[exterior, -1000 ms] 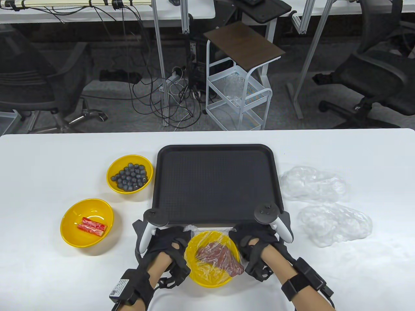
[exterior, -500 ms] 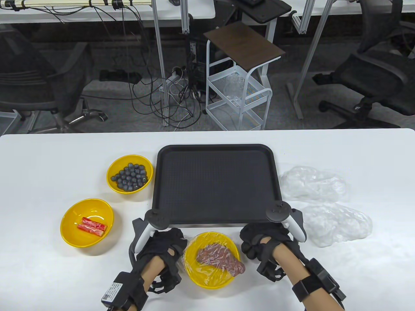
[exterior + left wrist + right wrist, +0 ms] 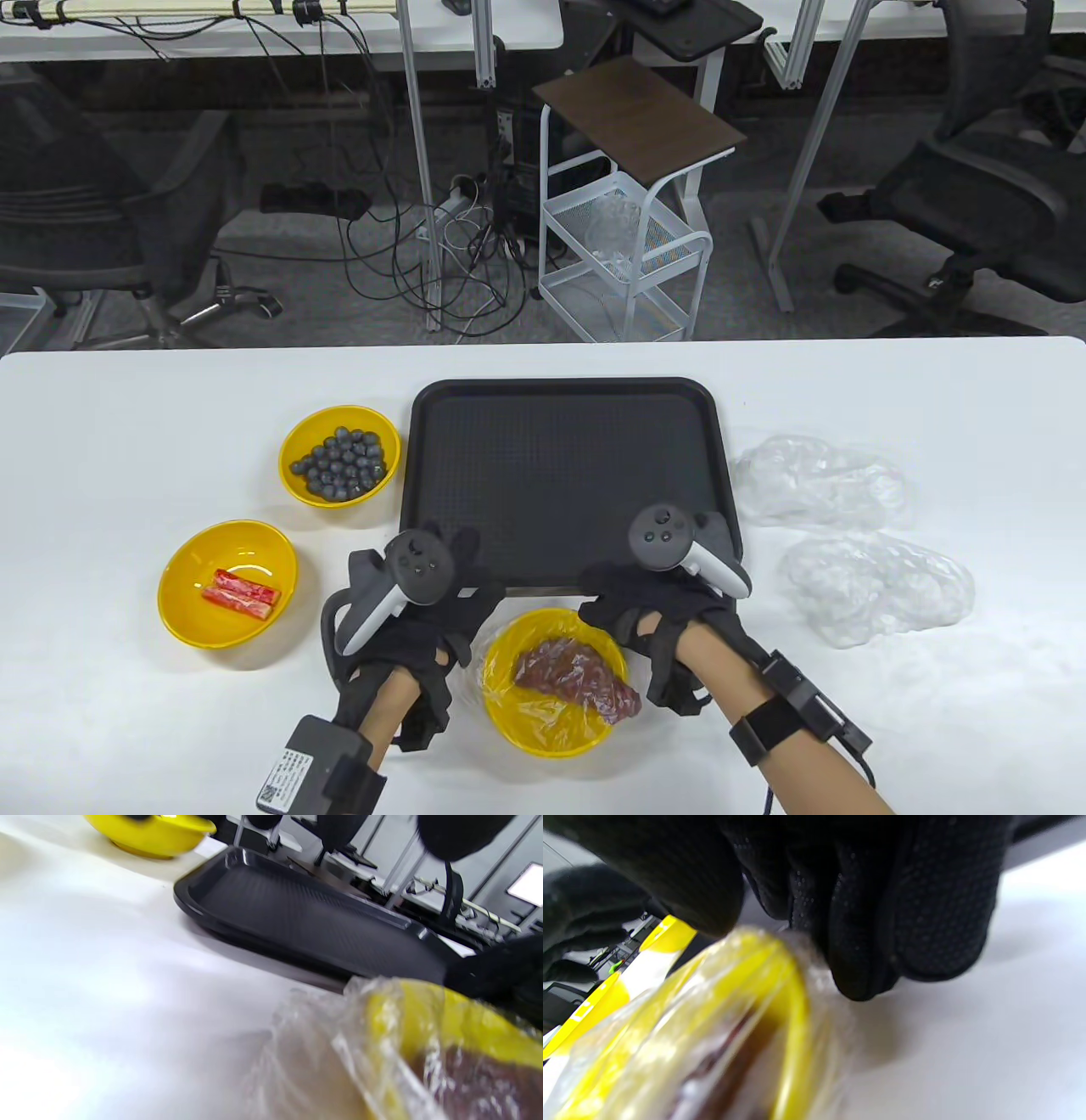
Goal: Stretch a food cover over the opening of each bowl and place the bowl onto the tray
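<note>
A yellow bowl [image 3: 551,726] holding a piece of red meat [image 3: 577,675] stands on the white table just in front of the black tray [image 3: 560,475]. A clear plastic food cover [image 3: 469,679] lies stretched over it, wrinkled down its left side [image 3: 305,1052]. My right hand [image 3: 615,607] is at the bowl's far right rim. In the right wrist view its fingers [image 3: 865,942] curl over the covered rim [image 3: 793,1018], with the thumb on top. My left hand [image 3: 462,594] hangs beside the bowl's left. Its fingertips [image 3: 339,827] are spread and hold nothing.
A yellow bowl of blueberries [image 3: 339,458] and a yellow bowl with red sticks [image 3: 227,586] stand uncovered left of the tray. Two crumpled clear covers [image 3: 819,480] [image 3: 874,586] lie to the right of the tray. The tray [image 3: 305,916] has nothing on it.
My right hand, off the bowl half a second ago, has come back to its far right rim. My left hand has left the cover's left edge and turned upward towards the tray.
</note>
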Motion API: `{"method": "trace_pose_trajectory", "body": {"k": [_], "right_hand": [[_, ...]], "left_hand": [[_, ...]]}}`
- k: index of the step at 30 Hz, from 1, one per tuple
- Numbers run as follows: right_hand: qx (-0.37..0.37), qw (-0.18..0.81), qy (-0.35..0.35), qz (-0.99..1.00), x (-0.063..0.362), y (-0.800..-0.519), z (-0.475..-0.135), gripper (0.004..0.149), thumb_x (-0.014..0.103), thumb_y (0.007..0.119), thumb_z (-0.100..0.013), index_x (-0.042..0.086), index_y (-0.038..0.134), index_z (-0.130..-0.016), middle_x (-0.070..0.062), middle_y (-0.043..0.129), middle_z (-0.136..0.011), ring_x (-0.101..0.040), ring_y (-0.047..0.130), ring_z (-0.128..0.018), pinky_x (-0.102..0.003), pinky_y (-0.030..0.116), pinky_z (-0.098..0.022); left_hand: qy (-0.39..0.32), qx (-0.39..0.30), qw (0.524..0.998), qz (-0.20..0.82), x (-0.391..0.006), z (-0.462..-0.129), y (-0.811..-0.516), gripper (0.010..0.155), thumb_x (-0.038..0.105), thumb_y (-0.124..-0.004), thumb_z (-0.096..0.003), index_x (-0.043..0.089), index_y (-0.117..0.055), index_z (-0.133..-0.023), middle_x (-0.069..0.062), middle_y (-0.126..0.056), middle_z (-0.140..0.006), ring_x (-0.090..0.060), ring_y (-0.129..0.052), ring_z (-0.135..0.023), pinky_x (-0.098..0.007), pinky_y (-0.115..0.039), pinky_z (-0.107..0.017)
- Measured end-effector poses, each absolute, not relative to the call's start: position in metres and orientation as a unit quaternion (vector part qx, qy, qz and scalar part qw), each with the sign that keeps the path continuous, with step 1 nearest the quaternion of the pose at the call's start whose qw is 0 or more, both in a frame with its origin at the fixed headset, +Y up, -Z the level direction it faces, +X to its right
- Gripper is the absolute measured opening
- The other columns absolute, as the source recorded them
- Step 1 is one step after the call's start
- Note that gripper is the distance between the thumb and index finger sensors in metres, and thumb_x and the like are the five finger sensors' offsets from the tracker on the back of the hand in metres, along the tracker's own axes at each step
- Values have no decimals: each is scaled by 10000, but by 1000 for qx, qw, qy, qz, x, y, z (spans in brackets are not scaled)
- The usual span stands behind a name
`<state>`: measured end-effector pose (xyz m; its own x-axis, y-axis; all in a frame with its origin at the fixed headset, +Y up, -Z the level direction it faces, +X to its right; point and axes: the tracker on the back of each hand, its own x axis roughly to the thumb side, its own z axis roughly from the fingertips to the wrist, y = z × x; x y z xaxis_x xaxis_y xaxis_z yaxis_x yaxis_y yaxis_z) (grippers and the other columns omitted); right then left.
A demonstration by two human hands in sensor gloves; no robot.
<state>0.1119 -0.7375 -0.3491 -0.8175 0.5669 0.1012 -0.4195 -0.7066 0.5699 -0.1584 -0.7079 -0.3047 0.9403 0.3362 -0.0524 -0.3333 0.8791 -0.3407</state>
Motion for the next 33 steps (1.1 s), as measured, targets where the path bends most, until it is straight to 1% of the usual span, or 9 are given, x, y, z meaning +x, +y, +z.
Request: {"method": "trace_pose_trajectory", "body": {"k": [2, 5, 10, 14, 18, 21, 22, 28, 33], "right_hand": [[138, 258, 288, 912, 106, -743, -350, 637, 346, 934, -433, 97, 776, -997, -165, 960, -856, -382, 1082, -565, -421, 957, -302], [148, 245, 297, 911, 101, -745, -352, 543, 298, 939, -432, 90, 863, -928, -147, 1010, -784, -325, 1124, -483, -369, 977, -257], [164, 225, 269, 922, 103, -738, -354, 518, 270, 964, -392, 46, 913, -856, -185, 1041, -675, -309, 1150, -383, -333, 991, -199], [130, 279, 269, 913, 132, -719, -367, 510, 269, 959, -393, 44, 917, -849, -184, 1050, -653, -301, 1152, -356, -331, 985, -181], [49, 338, 240, 909, 167, -696, -393, 524, 272, 966, -383, 39, 916, -850, -187, 1052, -647, -302, 1155, -337, -331, 983, -167], [-27, 368, 211, 905, 184, -692, -410, 522, 267, 954, -397, 27, 901, -858, -197, 1043, -643, -288, 1165, -299, -321, 986, -135], [-71, 380, 195, 901, 190, -693, -419, 525, 271, 949, -401, 27, 892, -863, -197, 1039, -644, -276, 1169, -284, -313, 988, -123], [-241, 418, 92, 871, 203, -717, -441, 552, 285, 944, -406, 22, 851, -882, -203, 1007, -664, -229, 1178, -230, -280, 992, -88], [-316, 459, 66, 828, 207, -740, -448, 562, 324, 936, -418, 59, 820, -900, -172, 986, -684, -197, 1181, -264, -254, 1007, -118]], "left_hand": [[10, -181, 970, 164, -155, -306, -717, 862, 850, -546, -400, 515, -321, -1161, 52, -125, -1295, -382, -90, -1198, -685, -193, -805], [24, -179, 975, 134, -152, -306, -730, 882, 857, -508, -384, 507, -272, -1158, 70, -60, -1273, -349, -10, -1180, -676, -118, -788], [39, -168, 976, 136, -161, -304, -733, 877, 839, -463, -380, 489, -267, -1160, 68, -66, -1269, -337, -10, -1180, -668, -108, -787], [64, -148, 971, 176, -169, -298, -727, 884, 823, -448, -383, 459, -262, -1166, 47, -71, -1272, -349, -19, -1179, -670, -111, -785], [60, -135, 974, 171, -167, -295, -721, 879, 822, -446, -387, 459, -256, -1165, 43, -81, -1275, -351, -30, -1182, -670, -119, -787], [59, -135, 975, 167, -165, -295, -722, 879, 821, -452, -390, 456, -255, -1165, 43, -87, -1276, -350, -35, -1183, -670, -122, -788], [60, -138, 975, 162, -164, -296, -724, 878, 821, -453, -391, 457, -256, -1165, 44, -85, -1275, -348, -35, -1183, -669, -122, -789], [77, -169, 972, 147, -170, -298, -736, 880, 819, -464, -395, 449, -245, -1164, 42, -79, -1273, -345, -29, -1182, -668, -117, -788], [86, -179, 968, 151, -174, -300, -741, 880, 817, -471, -398, 446, -245, -1163, 40, -83, -1274, -344, -26, -1181, -665, -113, -789]]}}
